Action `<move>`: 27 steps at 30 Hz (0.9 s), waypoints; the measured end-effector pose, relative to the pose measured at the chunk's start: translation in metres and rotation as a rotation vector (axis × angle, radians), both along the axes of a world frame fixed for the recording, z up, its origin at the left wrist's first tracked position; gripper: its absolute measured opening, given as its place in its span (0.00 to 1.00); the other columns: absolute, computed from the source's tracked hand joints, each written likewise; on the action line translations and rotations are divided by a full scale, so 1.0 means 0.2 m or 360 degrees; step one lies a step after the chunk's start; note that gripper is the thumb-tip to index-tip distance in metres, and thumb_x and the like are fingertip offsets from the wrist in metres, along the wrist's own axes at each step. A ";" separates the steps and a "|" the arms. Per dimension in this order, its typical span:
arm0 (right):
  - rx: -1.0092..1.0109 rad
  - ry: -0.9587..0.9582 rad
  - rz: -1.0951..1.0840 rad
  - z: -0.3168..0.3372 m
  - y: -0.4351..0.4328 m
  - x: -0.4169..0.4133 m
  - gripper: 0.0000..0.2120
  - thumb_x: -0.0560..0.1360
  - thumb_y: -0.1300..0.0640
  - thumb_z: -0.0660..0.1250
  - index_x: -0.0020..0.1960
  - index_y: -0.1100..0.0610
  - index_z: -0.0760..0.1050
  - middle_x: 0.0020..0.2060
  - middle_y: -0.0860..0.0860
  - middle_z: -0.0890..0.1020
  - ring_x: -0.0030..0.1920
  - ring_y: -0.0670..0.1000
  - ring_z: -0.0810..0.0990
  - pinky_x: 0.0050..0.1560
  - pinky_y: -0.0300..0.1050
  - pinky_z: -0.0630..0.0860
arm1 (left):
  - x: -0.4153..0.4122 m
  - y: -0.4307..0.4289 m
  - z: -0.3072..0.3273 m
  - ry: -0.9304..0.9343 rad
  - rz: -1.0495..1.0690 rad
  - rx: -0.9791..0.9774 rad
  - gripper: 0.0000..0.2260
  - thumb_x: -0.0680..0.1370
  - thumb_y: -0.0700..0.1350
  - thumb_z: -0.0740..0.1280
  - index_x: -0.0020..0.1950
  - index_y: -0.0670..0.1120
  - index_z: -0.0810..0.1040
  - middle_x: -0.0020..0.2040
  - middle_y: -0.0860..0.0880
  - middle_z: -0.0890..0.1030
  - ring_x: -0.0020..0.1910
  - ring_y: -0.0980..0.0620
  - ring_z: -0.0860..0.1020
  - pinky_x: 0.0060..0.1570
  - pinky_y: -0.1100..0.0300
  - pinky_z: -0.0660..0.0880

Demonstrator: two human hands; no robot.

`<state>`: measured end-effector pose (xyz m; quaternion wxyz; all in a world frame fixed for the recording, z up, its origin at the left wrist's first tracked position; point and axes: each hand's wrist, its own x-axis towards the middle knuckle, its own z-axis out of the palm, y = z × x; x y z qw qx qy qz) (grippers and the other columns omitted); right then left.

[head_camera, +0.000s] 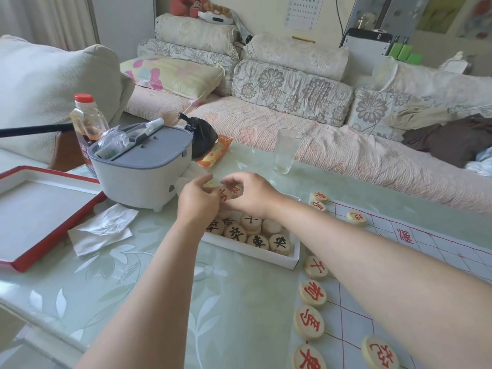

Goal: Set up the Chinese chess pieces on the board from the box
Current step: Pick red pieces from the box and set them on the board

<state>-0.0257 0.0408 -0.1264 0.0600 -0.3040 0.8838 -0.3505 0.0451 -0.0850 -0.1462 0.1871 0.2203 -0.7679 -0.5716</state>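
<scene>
A white box (255, 253) on the glass table holds several round wooden chess pieces (235, 231) with black characters. Both hands are over its far end. My left hand (198, 199) pinches a red-marked piece (223, 195). My right hand (249, 194) curls its fingers round another red-marked piece (237, 191) beside it. The white paper board (439, 251) with red lines lies to the right. Red pieces (308, 322) stand in a row along its near left edge, and others (356, 217) sit at its far end.
The red-edged box lid (40, 217) lies at the left, with crumpled tissue (102, 233) beside it. A grey bin (142, 169), a sauce bottle (85, 121), a black bag (202, 137), a snack packet (215, 153) and a glass (287, 150) stand behind the box. A sofa runs along the far side.
</scene>
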 end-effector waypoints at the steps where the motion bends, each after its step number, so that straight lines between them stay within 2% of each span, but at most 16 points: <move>1: 0.0036 0.0003 -0.0023 0.00 -0.01 -0.01 0.28 0.68 0.48 0.79 0.65 0.51 0.77 0.56 0.47 0.81 0.54 0.45 0.79 0.57 0.38 0.73 | 0.01 -0.01 0.00 -0.0004 0.0026 0.0027 0.19 0.78 0.42 0.64 0.68 0.52 0.74 0.53 0.50 0.82 0.46 0.51 0.82 0.49 0.54 0.79; 2: 0.0074 0.0001 -0.0069 0.00 -0.02 -0.02 0.26 0.68 0.47 0.78 0.64 0.51 0.77 0.55 0.46 0.81 0.54 0.46 0.79 0.55 0.38 0.72 | 0.01 -0.01 0.00 -0.0013 0.0048 0.0018 0.18 0.78 0.42 0.63 0.67 0.53 0.74 0.54 0.51 0.82 0.45 0.51 0.82 0.49 0.53 0.80; 4: 0.0139 0.0002 -0.0171 -0.01 -0.03 -0.06 0.16 0.72 0.49 0.75 0.57 0.51 0.79 0.52 0.45 0.81 0.53 0.47 0.78 0.51 0.38 0.70 | 0.01 -0.03 0.00 -0.0043 0.0091 -0.0054 0.18 0.78 0.40 0.60 0.64 0.56 0.76 0.54 0.53 0.81 0.43 0.52 0.81 0.45 0.55 0.80; 6: 0.0198 0.0014 -0.0245 -0.02 -0.04 -0.10 0.09 0.74 0.49 0.72 0.53 0.47 0.77 0.51 0.45 0.80 0.55 0.49 0.79 0.49 0.39 0.71 | 0.01 -0.04 0.00 -0.0045 0.0099 -0.0030 0.22 0.76 0.35 0.57 0.63 0.55 0.77 0.57 0.53 0.80 0.43 0.55 0.79 0.40 0.59 0.78; 10: 0.0500 0.0105 -0.0375 -0.04 -0.09 -0.17 0.21 0.75 0.44 0.69 0.65 0.51 0.75 0.62 0.51 0.79 0.61 0.54 0.77 0.58 0.47 0.75 | 0.01 -0.05 -0.01 -0.0053 0.0089 0.0046 0.23 0.76 0.33 0.55 0.64 0.50 0.78 0.62 0.51 0.78 0.39 0.63 0.72 0.34 0.67 0.70; 12: 0.0642 0.0188 -0.0424 -0.06 -0.12 -0.20 0.21 0.75 0.43 0.68 0.64 0.52 0.76 0.61 0.52 0.79 0.60 0.56 0.78 0.54 0.46 0.75 | -0.01 -0.05 -0.01 -0.0058 0.0047 0.0112 0.21 0.78 0.34 0.55 0.65 0.49 0.77 0.62 0.50 0.78 0.37 0.64 0.71 0.31 0.69 0.66; 15: 0.0824 0.0349 -0.0493 -0.09 -0.18 -0.22 0.20 0.76 0.44 0.65 0.64 0.54 0.76 0.60 0.53 0.79 0.59 0.57 0.79 0.48 0.45 0.72 | -0.03 -0.06 -0.01 -0.0074 -0.0012 0.0220 0.16 0.80 0.39 0.59 0.66 0.47 0.76 0.60 0.48 0.79 0.41 0.58 0.75 0.38 0.65 0.72; 17: 0.0945 0.0392 -0.0516 -0.12 -0.22 -0.22 0.20 0.77 0.46 0.64 0.66 0.53 0.75 0.62 0.55 0.77 0.60 0.58 0.78 0.51 0.47 0.72 | -0.03 -0.06 -0.01 -0.0074 -0.0094 0.0271 0.16 0.79 0.43 0.64 0.67 0.46 0.75 0.58 0.46 0.80 0.45 0.53 0.78 0.44 0.61 0.76; 20: 0.1054 0.0373 -0.0535 -0.12 -0.22 -0.22 0.23 0.76 0.49 0.65 0.69 0.55 0.72 0.64 0.56 0.73 0.63 0.59 0.76 0.57 0.49 0.73 | -0.03 -0.05 0.00 -0.0078 -0.0214 0.0230 0.22 0.76 0.45 0.69 0.69 0.45 0.73 0.58 0.48 0.80 0.40 0.58 0.80 0.34 0.65 0.75; 23: 0.1055 0.0388 -0.0493 -0.11 -0.20 -0.21 0.24 0.76 0.49 0.66 0.68 0.59 0.72 0.64 0.58 0.73 0.64 0.60 0.74 0.58 0.50 0.73 | -0.02 -0.03 0.01 -0.0097 -0.0223 0.0221 0.24 0.75 0.43 0.71 0.70 0.46 0.72 0.56 0.49 0.77 0.27 0.63 0.79 0.23 0.70 0.72; 24: 0.1027 0.0385 -0.0471 -0.10 -0.19 -0.21 0.24 0.76 0.47 0.67 0.67 0.59 0.72 0.63 0.58 0.74 0.63 0.60 0.74 0.56 0.50 0.73 | -0.02 -0.03 0.01 -0.0093 -0.0202 0.0219 0.24 0.74 0.43 0.71 0.70 0.46 0.72 0.57 0.49 0.77 0.28 0.62 0.80 0.24 0.70 0.73; 25: 0.0987 0.0379 -0.0452 -0.09 -0.18 -0.20 0.25 0.75 0.45 0.67 0.66 0.58 0.72 0.62 0.57 0.74 0.62 0.60 0.74 0.54 0.50 0.72 | -0.02 -0.03 0.01 -0.0086 -0.0175 0.0205 0.25 0.74 0.43 0.72 0.70 0.47 0.72 0.59 0.48 0.77 0.33 0.59 0.81 0.28 0.68 0.76; 27: 0.0838 0.0358 -0.0424 -0.06 -0.13 -0.19 0.26 0.74 0.41 0.68 0.64 0.56 0.73 0.61 0.55 0.76 0.60 0.58 0.76 0.52 0.48 0.73 | -0.02 -0.02 0.02 -0.0058 -0.0114 0.0156 0.26 0.72 0.45 0.73 0.70 0.48 0.73 0.61 0.48 0.78 0.46 0.53 0.81 0.42 0.61 0.80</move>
